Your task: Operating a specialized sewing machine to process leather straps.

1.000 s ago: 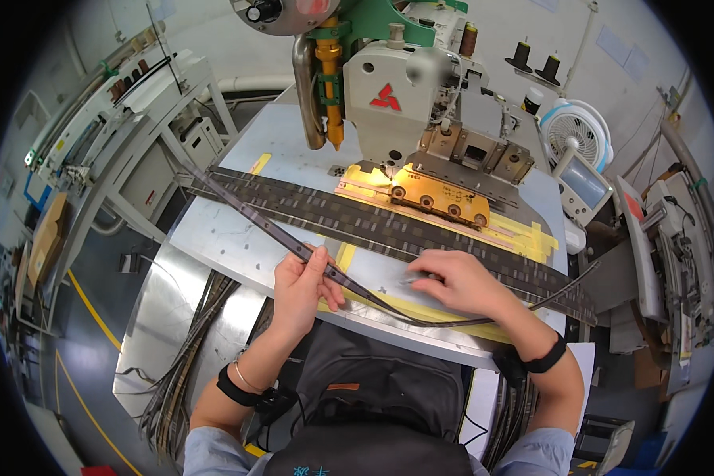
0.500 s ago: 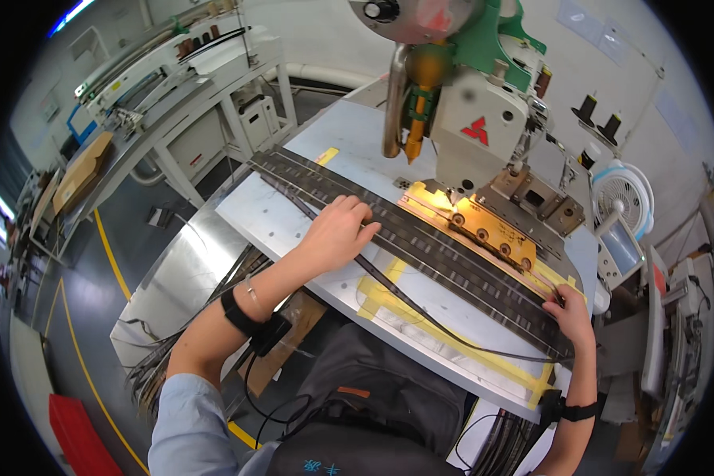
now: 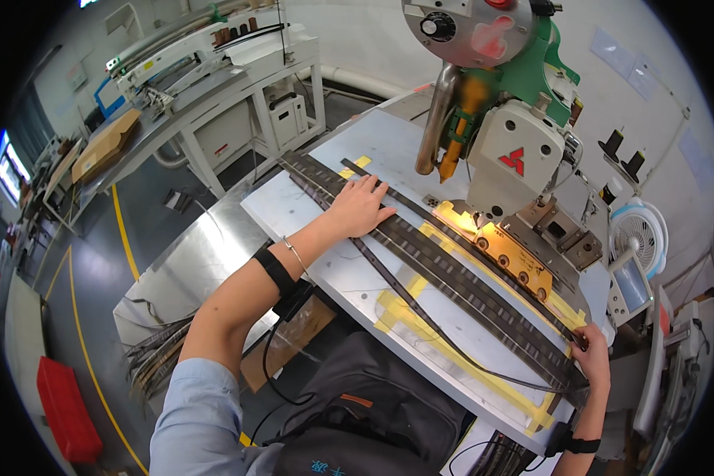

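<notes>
A narrow dark strip [image 3: 411,203] lies slantwise over the pale worktable [image 3: 301,208], along the near edge of a gold-coloured metal plate [image 3: 523,262] on a sewing machine. My left hand [image 3: 359,206] rests palm down across a row of dark strips side by side [image 3: 464,278], thumb apart, its fingertips by the narrow strip's far part. Near the right table edge, my right hand [image 3: 593,357] pinches the narrow strip's near end between thumb and fingers. A loose thin dark strip [image 3: 408,300] curves across the table closer to me.
Over the table stands the sewing machine's white head [image 3: 516,151], with an orange-tipped nozzle [image 3: 447,168] to its left. Yellow tape [image 3: 393,305] marks the tabletop. At right are a small screen [image 3: 630,287] and a fan [image 3: 639,238]. More strips [image 3: 163,349] hang at left.
My view has swung, shifting the scene right and down. One narrow strip now lies apart from the row, beside the gold plate. My left hand's fingers have shifted toward it.
</notes>
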A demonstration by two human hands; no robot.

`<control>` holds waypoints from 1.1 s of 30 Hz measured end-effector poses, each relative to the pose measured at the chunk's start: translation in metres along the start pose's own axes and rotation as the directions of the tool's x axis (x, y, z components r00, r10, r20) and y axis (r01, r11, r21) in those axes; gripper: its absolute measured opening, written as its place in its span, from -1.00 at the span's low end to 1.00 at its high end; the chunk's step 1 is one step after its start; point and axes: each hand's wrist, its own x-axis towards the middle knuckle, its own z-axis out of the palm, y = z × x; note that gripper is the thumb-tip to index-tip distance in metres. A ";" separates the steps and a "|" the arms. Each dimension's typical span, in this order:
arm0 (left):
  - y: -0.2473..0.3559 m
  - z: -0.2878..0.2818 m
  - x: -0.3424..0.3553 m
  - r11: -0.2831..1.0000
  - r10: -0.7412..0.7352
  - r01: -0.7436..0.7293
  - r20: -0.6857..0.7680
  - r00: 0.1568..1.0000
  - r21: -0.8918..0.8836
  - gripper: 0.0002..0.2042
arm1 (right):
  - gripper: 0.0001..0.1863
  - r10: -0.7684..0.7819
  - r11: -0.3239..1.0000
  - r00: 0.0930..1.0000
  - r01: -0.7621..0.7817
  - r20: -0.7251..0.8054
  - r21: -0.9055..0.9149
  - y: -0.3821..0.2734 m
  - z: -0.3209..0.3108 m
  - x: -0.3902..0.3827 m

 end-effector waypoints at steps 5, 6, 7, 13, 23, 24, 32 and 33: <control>-0.013 0.006 0.007 1.000 0.019 -0.018 -0.090 0.996 0.011 -0.39 | -0.77 0.035 0.998 0.999 -0.037 -0.031 -0.057 0.027 -0.016 -0.010; -0.015 0.007 0.007 1.000 0.021 -0.020 -0.100 0.995 0.015 -0.39 | -0.77 0.007 0.998 1.000 -0.009 -0.030 -0.055 0.030 -0.017 -0.011; -0.016 0.009 0.008 1.000 0.019 -0.017 -0.101 0.995 0.021 -0.37 | -0.77 0.009 0.999 0.999 -0.010 -0.031 -0.040 0.031 -0.017 -0.012; -0.023 0.008 0.009 0.996 -0.010 0.019 -0.104 0.995 0.086 -0.32 | -0.74 0.007 0.994 1.000 -0.010 -0.029 -0.105 -0.001 -0.012 -0.002; -0.025 0.006 0.011 0.997 0.037 -0.029 -0.119 0.992 0.070 -0.43 | -0.43 -0.390 0.907 0.895 0.414 0.217 -0.077 -0.134 0.063 0.025; -0.025 0.005 0.011 0.996 0.064 -0.057 -0.113 0.992 0.065 -0.43 | -0.43 -0.369 0.909 0.895 0.404 0.250 -0.105 -0.141 0.071 0.030; -0.021 -0.001 0.011 0.995 -0.006 0.008 -0.017 1.000 0.099 -0.41 | -0.35 -0.246 0.926 0.933 0.306 0.264 -0.219 -0.149 0.094 0.055; -0.021 -0.001 0.011 0.994 -0.006 0.008 -0.022 1.000 0.109 -0.41 | -0.36 -0.272 0.921 0.931 0.325 0.244 -0.214 -0.148 0.095 0.054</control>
